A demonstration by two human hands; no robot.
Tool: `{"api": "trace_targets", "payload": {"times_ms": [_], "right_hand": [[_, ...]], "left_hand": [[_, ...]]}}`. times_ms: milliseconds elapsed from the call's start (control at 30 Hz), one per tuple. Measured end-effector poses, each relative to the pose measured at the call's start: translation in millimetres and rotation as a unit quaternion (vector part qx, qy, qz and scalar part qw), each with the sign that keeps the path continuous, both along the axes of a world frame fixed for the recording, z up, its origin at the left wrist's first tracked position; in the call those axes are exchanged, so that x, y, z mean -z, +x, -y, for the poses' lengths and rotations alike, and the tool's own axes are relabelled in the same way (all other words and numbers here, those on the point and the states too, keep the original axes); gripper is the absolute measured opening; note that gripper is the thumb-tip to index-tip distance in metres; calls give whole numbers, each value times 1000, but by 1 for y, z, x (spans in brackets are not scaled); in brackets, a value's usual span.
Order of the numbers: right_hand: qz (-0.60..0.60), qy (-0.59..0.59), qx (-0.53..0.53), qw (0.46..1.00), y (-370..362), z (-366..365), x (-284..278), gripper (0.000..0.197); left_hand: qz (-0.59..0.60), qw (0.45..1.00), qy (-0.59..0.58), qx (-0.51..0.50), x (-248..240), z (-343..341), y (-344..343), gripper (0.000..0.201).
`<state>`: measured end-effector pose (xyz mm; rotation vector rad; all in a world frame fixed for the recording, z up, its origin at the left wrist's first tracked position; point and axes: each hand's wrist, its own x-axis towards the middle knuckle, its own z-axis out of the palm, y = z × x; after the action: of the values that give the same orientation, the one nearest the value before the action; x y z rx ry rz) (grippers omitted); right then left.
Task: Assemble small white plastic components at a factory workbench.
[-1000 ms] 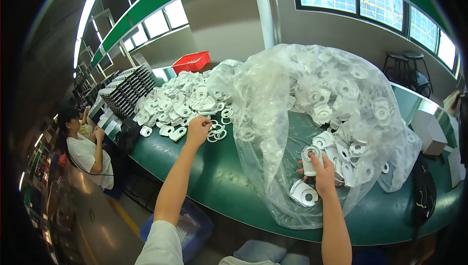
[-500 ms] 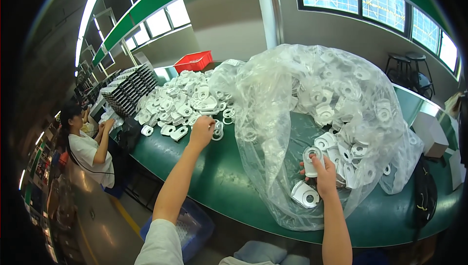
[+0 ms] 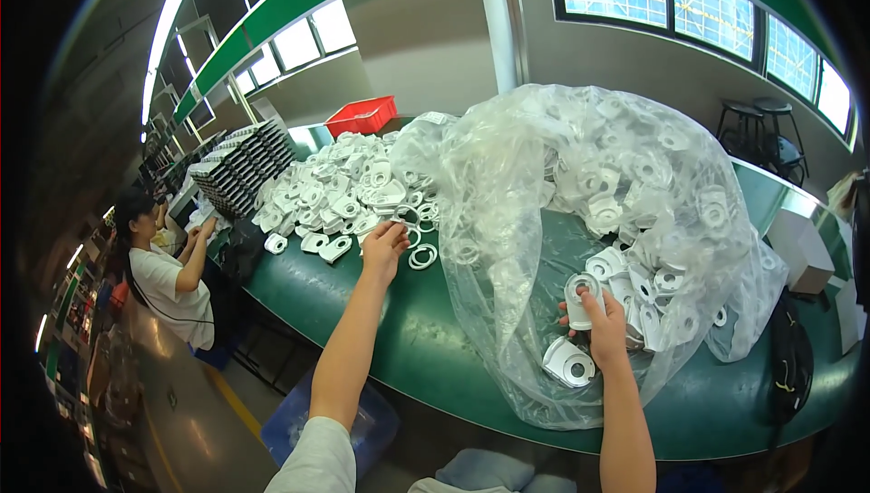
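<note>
My right hand [image 3: 604,323] grips a white plastic part [image 3: 584,301], flat with a round hole, held upright with the thumb across its front. Beneath that hand another white holed part [image 3: 569,362] lies on the clear plastic bag [image 3: 507,348]. Farther left, my left hand [image 3: 385,250] is pinched on a thin white ring [image 3: 412,236] at its fingertips; its fingers partly hide the ring. A separate white ring [image 3: 422,257] rests on the green table [image 3: 408,330] just right of those fingers. Behind it spreads a heap of white parts [image 3: 335,187].
The large bag, filled with more white parts [image 3: 648,171], covers the right of the table. Stacked trays [image 3: 240,171] and a red bin [image 3: 362,116] stand at the back left. A co-worker [image 3: 172,262] sits at left. A blue tub [image 3: 367,425] is below the table edge.
My left hand has shifted slightly right, with a ring now showing at its fingertips. Another ring is visible on the table beside it. My right hand keeps its part in nearly the same place.
</note>
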<state>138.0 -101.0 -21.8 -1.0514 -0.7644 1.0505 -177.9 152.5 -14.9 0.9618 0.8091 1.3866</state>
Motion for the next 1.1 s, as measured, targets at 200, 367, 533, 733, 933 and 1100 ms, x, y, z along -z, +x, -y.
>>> {"api": "trace_targets", "payload": {"times_ms": [200, 367, 533, 733, 933, 1100], "right_hand": [[4, 3, -10, 1000, -3, -1, -3, 27], [4, -1, -1, 1000, -3, 0, -3, 27], [-5, -1, -4, 1000, -2, 0, -2, 28], [8, -7, -11, 1000, -4, 0, -7, 28], [12, -8, -10, 1000, -3, 0, -7, 26], [7, -14, -6, 1000, -4, 0, -6, 25]], "left_hand": [[132, 984, -118, 27, -12, -15, -7, 12], [170, 969, -175, 24, -16, -6, 19, 11], [-266, 957, 64, -101, -28, 5, 37, 10], [-693, 619, 355, -99, -72, 8, 24, 15], [-598, 770, 222, 25, -98, 1, 18, 17], [-268, 951, -100, 115, -86, 6, 13, 7]]}}
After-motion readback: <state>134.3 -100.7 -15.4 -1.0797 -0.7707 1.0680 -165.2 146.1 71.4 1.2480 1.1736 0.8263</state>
